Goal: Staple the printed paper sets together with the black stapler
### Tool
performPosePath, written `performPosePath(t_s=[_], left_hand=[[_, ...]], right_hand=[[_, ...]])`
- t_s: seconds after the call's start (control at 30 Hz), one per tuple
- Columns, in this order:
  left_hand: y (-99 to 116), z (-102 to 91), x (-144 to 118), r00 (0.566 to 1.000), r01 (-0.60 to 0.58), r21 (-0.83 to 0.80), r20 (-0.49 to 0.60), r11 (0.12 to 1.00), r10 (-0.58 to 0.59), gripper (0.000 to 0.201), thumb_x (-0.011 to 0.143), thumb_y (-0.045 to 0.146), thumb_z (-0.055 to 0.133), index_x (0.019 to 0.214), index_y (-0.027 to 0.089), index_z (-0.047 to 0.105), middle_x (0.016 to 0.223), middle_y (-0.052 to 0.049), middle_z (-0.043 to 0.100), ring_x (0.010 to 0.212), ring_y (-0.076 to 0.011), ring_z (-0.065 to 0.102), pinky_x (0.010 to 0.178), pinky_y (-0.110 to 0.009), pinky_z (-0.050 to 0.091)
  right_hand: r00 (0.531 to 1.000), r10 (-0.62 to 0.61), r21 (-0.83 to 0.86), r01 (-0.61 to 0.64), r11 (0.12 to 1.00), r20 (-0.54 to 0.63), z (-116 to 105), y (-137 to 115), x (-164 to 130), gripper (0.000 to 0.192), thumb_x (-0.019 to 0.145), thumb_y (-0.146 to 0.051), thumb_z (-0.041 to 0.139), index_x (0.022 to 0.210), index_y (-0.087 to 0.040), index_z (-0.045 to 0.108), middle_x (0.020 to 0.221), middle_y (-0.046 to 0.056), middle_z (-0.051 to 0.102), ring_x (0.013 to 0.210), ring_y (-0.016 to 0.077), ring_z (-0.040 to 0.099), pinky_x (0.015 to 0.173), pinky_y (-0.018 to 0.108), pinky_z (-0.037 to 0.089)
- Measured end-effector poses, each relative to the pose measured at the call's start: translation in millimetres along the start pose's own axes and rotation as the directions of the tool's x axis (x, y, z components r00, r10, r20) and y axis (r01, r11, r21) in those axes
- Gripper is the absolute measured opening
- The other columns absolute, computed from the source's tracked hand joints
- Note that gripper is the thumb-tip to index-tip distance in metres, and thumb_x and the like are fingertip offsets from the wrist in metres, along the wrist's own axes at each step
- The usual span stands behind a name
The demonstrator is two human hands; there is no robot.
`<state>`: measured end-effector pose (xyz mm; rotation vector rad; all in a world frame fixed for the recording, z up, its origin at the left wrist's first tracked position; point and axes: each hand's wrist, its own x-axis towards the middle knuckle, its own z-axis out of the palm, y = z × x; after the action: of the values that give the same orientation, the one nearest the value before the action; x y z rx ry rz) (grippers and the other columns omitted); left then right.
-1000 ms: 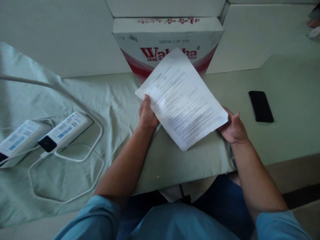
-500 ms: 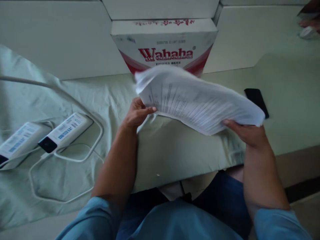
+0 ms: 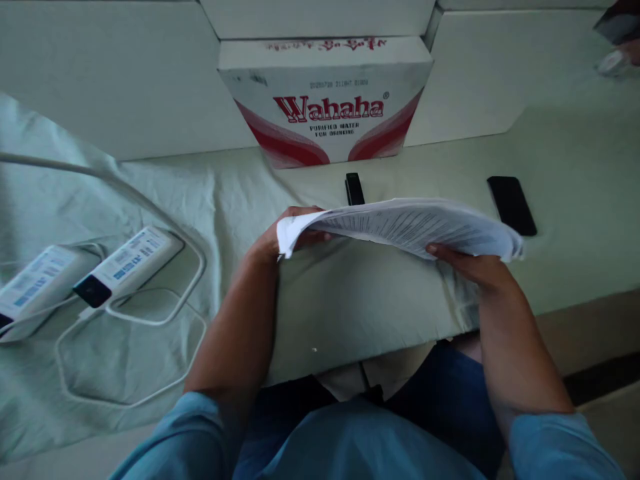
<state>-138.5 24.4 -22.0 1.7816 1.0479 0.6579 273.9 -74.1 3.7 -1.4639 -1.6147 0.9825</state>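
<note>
Printed sheets held nearly flat above the desk, near its front edge. Left hand fingers closed on the 9 o'clock corner; right hand fingers grip the 3 o'clock edge from beneath. Wahaha box at 12 o'clock; black phone at 2 o'clock.

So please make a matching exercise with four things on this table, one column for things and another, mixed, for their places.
Things:
1. white printed paper sheets
2. flat black phone
3. white and red Wahaha cardboard box
4. white rectangular power adapter

Places:
A. far left, among white cables
B. held in both hands
C. against the back wall, centre
D. on the cloth, right of the papers

Pairs: 1-B, 2-D, 3-C, 4-A
</note>
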Motion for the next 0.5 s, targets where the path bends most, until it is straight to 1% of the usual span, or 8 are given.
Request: performPosePath(t_s=[0.07,0.17,0.2,0.27,0.33,0.4,0.47,0.5], left_hand=[[4,1.6,0,0.998,0.047,0.024,-0.038,0.999,-0.046,0.052,0.074,0.064,0.085,0.096,0.018,0.078,0.094,-0.009,0.081,0.093,-0.0289,0.076,0.089,-0.041,0.065],[7,8.8,1,0.983,0.111,0.024,-0.153,0.994,-0.106,0.058,0.080,0.072,0.077,0.101,0.017,0.077,0.104,-0.011,0.081,0.104,-0.0300,0.074,0.093,-0.040,0.064],[8,11.3,1,0.976,0.129,0.009,-0.177,0.992,-0.125,0.059,0.083,0.073,0.074,0.100,0.016,0.076,0.103,-0.012,0.081,0.103,-0.0297,0.074,0.091,-0.039,0.064],[9,14.4,1,0.967,0.172,-0.047,-0.180,0.984,-0.178,0.060,0.088,0.073,0.068,0.096,0.015,0.075,0.098,-0.013,0.080,0.096,-0.0281,0.074,0.082,-0.036,0.064],[11,13.3,0,0.959,0.226,-0.106,-0.151,0.968,-0.240,0.058,0.092,0.071,0.065,0.093,0.014,0.075,0.092,-0.014,0.079,0.084,-0.0254,0.073,0.070,-0.033,0.061],[15,8.6,-2,0.948,0.295,-0.125,-0.084,0.947,-0.307,0.056,0.091,0.070,0.065,0.089,0.014,0.075,0.086,-0.013,0.078,0.076,-0.0234,0.071,0.064,-0.031,0.058],[22,3.2,-4,0.924,0.381,-0.098,0.050,0.919,-0.378,0.055,0.088,0.070,0.067,0.086,0.015,0.076,0.083,-0.013,0.077,0.072,-0.0233,0.071,0.063,-0.032,0.057],[27,1.2,-5,0.903,0.418,-0.056,0.140,0.907,-0.407,0.056,0.087,0.071,0.067,0.083,0.016,0.076,0.081,-0.012,0.077,0.071,-0.0235,0.070,0.062,-0.032,0.056]], right_hand=[[0.998,-0.003,0.042,0.005,0.999,-0.056,6,3,2,0.048,0.085,-0.059,0.087,0.125,-0.034,0.081,0.111,0.007,0.086,0.114,0.0360,0.080,0.107,0.057,0.066],[0.996,-0.029,0.102,0.039,0.994,-0.090,18,2,5,0.057,0.091,-0.063,0.080,0.141,-0.035,0.073,0.123,0.006,0.084,0.130,0.0353,0.074,0.120,0.058,0.058],[0.995,-0.036,0.131,0.048,0.990,-0.090,21,1,5,0.059,0.093,-0.063,0.077,0.144,-0.035,0.071,0.128,0.006,0.083,0.136,0.0346,0.071,0.124,0.058,0.055],[0.998,-0.021,0.202,0.031,0.979,-0.054,23,1,3,0.058,0.096,-0.062,0.075,0.147,-0.036,0.069,0.136,0.005,0.080,0.141,0.0336,0.068,0.126,0.057,0.052],[0.999,0.038,0.257,-0.045,0.965,0.032,18,3,0,0.054,0.095,-0.059,0.077,0.144,-0.036,0.071,0.139,0.004,0.079,0.140,0.0333,0.069,0.124,0.056,0.054],[0.982,0.119,0.250,-0.153,0.956,0.146,5,7,-4,0.052,0.092,-0.057,0.082,0.138,-0.035,0.075,0.137,0.004,0.080,0.134,0.0336,0.071,0.121,0.057,0.057],[0.956,0.199,0.204,-0.243,0.948,0.213,-13,9,-4,0.049,0.089,-0.057,0.085,0.131,-0.032,0.078,0.129,0.005,0.082,0.127,0.0336,0.075,0.118,0.057,0.058],[0.950,0.234,0.197,-0.275,0.941,0.206,-20,9,-4,0.050,0.089,-0.058,0.085,0.130,-0.031,0.079,0.125,0.006,0.083,0.123,0.0333,0.076,0.117,0.058,0.058]])
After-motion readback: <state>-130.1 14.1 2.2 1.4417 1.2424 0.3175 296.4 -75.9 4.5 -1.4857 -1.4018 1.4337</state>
